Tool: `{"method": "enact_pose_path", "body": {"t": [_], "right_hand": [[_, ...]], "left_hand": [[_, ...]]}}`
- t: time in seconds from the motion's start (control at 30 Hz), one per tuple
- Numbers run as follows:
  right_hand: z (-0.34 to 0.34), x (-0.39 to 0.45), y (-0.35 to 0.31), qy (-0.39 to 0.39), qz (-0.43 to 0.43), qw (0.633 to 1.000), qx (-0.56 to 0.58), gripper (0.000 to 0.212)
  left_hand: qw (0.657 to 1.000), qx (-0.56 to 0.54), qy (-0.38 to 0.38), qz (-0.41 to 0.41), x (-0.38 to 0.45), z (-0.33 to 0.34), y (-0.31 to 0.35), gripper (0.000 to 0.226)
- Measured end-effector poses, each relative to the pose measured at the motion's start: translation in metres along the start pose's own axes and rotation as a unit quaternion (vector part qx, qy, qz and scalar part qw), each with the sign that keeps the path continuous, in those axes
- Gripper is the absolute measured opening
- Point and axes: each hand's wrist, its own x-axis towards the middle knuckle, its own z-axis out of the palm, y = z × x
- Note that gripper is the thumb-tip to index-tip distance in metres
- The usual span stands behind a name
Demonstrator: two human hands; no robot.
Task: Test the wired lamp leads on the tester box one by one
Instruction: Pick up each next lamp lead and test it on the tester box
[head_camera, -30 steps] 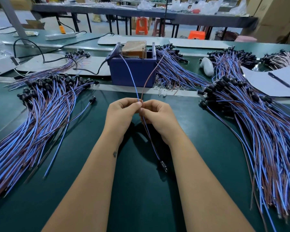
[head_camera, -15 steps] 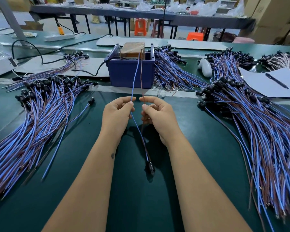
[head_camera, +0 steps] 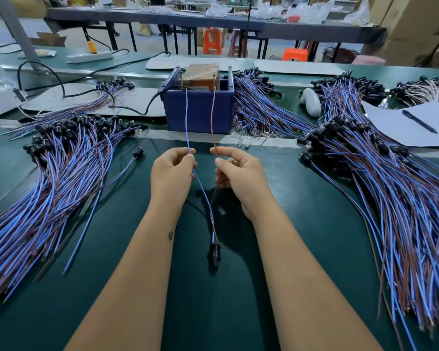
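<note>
My left hand (head_camera: 171, 173) pinches the blue wire (head_camera: 187, 117) between thumb and forefinger, the other fingers curled in loosely behind. My right hand (head_camera: 238, 173) pinches the brown wire (head_camera: 212, 115) the same way, thumb under and forefinger over, with the remaining fingers folded toward the palm. The two hands sit side by side with a small gap between them, not touching.

From each pinch the wire runs up and away from me to the tester box (head_camera: 199, 107), a blue bin just beyond my fingertips with a brown block (head_camera: 200, 76) inside it. The blue wire's tip reaches the left upright pin on the box and the brown wire's tip the right one; whether the bare ends actually touch the pins I cannot tell. Below my hands the two wires draw together between my forearms and join at the black lamp socket (head_camera: 214, 253), which lies on the green table (head_camera: 238, 312) close to me.

To the outside of my left hand spreads a big pile of blue and brown leads (head_camera: 48, 188) with black sockets, and one single lead (head_camera: 104, 196) lies apart between that pile and my left arm. To the outside of my right hand lies another heap of leads (head_camera: 390, 198). Beyond it, a sheet of paper (head_camera: 403, 127) carries a pen (head_camera: 419, 121).
</note>
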Motion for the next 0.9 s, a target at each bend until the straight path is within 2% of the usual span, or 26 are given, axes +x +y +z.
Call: {"method": "enact_pose_path", "body": {"t": [0.4,0.9], "right_hand": [[-0.0001,-0.0013,-0.0020,-0.016,0.000,1.000,-0.011,0.024],[-0.0004,-0.0018,-0.0018,-0.014,0.002,1.000,-0.026,0.024]], "left_hand": [[0.999,-0.007,0.028,-0.022,0.0005,-0.0015,0.0002,0.019],[0.999,-0.038,0.025,-0.018,0.0028,-0.0024,-0.0018,0.017]]}}
